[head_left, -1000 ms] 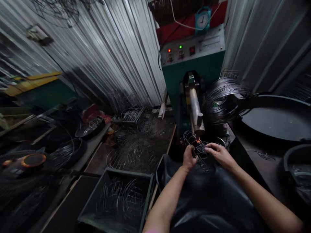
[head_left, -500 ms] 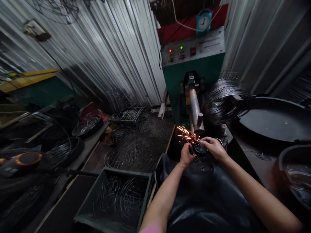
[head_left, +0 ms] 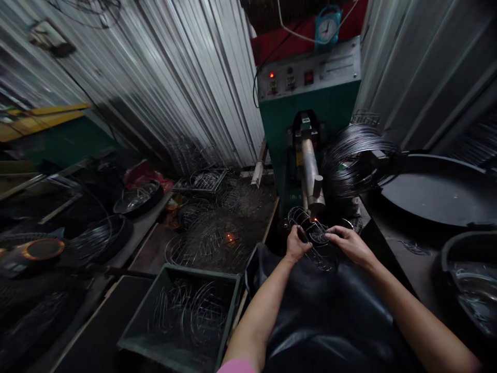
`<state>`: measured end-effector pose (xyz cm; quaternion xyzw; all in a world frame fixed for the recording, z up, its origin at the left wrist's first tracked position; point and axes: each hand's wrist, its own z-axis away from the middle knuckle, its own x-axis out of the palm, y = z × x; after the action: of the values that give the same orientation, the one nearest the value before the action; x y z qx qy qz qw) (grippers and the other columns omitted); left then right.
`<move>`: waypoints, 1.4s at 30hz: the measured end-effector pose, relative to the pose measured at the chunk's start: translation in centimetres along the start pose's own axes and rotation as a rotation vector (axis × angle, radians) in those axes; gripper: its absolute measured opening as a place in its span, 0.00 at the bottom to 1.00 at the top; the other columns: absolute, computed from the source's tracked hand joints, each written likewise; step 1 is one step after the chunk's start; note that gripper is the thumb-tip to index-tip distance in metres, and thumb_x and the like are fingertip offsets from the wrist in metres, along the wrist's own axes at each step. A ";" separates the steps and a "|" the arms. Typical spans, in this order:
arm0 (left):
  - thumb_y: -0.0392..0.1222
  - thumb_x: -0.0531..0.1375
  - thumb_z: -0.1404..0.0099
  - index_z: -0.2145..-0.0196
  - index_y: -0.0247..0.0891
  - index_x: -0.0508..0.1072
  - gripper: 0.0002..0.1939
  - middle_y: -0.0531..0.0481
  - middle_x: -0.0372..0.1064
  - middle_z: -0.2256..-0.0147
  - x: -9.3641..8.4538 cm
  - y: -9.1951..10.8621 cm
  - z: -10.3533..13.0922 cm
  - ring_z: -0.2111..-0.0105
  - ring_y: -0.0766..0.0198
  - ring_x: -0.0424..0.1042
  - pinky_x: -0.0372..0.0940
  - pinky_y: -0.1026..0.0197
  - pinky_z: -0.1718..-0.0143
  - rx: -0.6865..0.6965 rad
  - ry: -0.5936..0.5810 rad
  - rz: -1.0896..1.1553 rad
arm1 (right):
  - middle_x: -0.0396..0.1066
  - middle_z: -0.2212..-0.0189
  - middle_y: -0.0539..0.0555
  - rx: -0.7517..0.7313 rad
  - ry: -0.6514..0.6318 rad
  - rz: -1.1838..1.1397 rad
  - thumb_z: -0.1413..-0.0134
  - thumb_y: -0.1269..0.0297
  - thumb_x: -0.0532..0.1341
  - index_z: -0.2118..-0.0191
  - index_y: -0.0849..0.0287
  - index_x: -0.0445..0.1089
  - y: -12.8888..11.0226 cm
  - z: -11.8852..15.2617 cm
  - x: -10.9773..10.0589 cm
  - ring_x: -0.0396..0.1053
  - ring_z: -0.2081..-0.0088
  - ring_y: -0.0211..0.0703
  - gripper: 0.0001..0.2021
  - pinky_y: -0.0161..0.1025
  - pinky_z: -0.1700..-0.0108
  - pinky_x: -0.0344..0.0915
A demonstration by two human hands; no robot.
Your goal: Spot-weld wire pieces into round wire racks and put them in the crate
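the wire frame (head_left: 319,237) lies between both hands, pinched by left (head_left: 298,245) and right fingertips (head_left: 341,235).

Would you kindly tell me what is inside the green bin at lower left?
Curved, thin wire pieces lie loosely tangled inside the bin; they cover anything beneath them, so that cannot be seen.

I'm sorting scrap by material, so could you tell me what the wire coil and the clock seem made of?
The coil looks like bare metal, probably steel, with glossy highlights along its strands; the clock has a flat turquoise case, likely plastic.
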<state>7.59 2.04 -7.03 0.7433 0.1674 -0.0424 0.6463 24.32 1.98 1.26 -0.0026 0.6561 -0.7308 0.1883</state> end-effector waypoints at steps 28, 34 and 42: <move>0.28 0.66 0.62 0.70 0.39 0.59 0.24 0.58 0.60 0.72 -0.1 -1.9 -1.1 0.71 0.71 0.62 0.60 0.66 0.66 -0.218 0.041 0.314 | 0.71 0.71 0.52 0.119 -0.070 -0.066 0.64 0.47 0.63 0.67 0.59 0.70 2.4 1.2 -0.7 0.67 0.68 0.43 0.21 0.37 0.65 0.63; 0.36 0.68 0.62 0.65 0.39 0.60 0.26 0.57 0.62 0.73 0.1 -1.2 0.6 0.73 0.70 0.63 0.59 0.67 0.69 -0.352 -0.007 0.534 | 0.72 0.71 0.52 0.158 -0.172 -0.157 0.63 0.44 0.64 0.66 0.60 0.71 1.5 2.5 -0.8 0.68 0.68 0.44 0.23 0.38 0.64 0.64; 0.39 0.65 0.62 0.65 0.40 0.59 0.26 0.57 0.61 0.73 -0.4 -1.0 -0.1 0.76 0.71 0.62 0.55 0.69 0.77 -0.584 0.036 0.542 | 0.72 0.73 0.52 0.057 -0.140 -0.117 0.62 0.47 0.63 0.67 0.60 0.72 0.8 -0.5 -0.6 0.67 0.70 0.42 0.21 0.37 0.66 0.63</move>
<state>6.88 2.20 -7.81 0.5462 -0.0183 0.1922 0.8151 24.92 2.58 0.54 -0.0867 0.6191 -0.7569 0.1908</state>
